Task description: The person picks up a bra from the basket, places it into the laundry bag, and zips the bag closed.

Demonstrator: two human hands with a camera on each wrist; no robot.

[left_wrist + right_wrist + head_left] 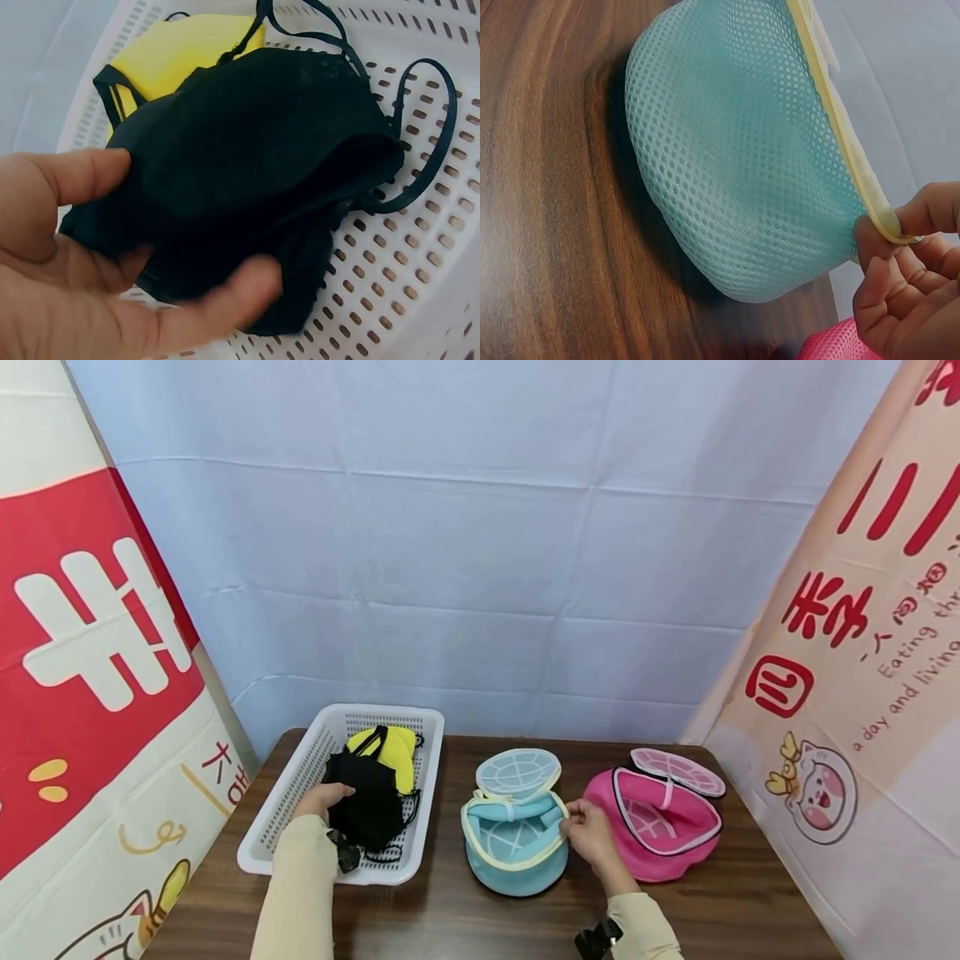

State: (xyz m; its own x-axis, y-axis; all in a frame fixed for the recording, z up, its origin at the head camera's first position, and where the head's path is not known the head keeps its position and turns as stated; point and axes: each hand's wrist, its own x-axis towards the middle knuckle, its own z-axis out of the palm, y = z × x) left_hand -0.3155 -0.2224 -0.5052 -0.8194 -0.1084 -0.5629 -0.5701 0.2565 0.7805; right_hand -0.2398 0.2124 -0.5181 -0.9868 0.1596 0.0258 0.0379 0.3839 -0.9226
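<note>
In the white basket, my left hand (322,802) holds the edge of a black bra (255,142) with thin straps. The thumb lies against its cloth, one fingertip is blurred, and the rest of the grip is partly hidden. A yellow bra (402,756) lies behind and partly under the black one. My right hand (591,835) pinches the yellow-edged rim of a light blue mesh laundry bag (727,165) between thumb and fingers. That bag stands unzipped on the table, its round lid (517,773) folded back.
The white perforated basket (258,852) stands at the table's left. A pink mesh laundry bag (660,864), also unzipped with its lid back, sits right of the blue one. The brown wooden table (450,927) ends at a pale cloth backdrop (480,568).
</note>
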